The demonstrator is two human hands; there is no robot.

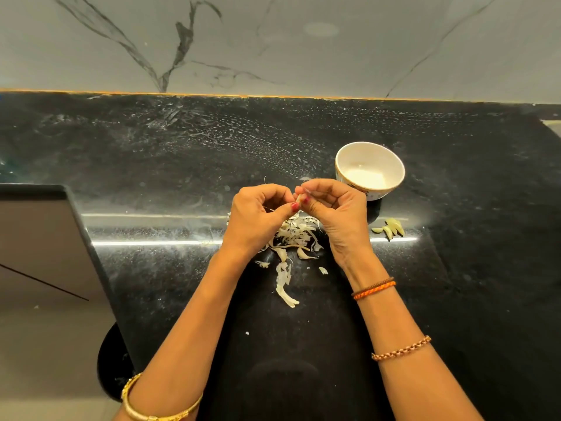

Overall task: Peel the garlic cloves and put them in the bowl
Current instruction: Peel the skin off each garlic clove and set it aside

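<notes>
Pinched between curled fingertips of the left hand (258, 214) and the right hand (331, 208), a garlic clove (300, 198) is held above the black table (151, 153). Directly under both hands, a heap of papery peels (296, 235) is spread on the table. The white bowl (369, 169) is set upright just beyond the right hand. A few peeled cloves (391, 227) are seen on the table near the bowl's front.
</notes>
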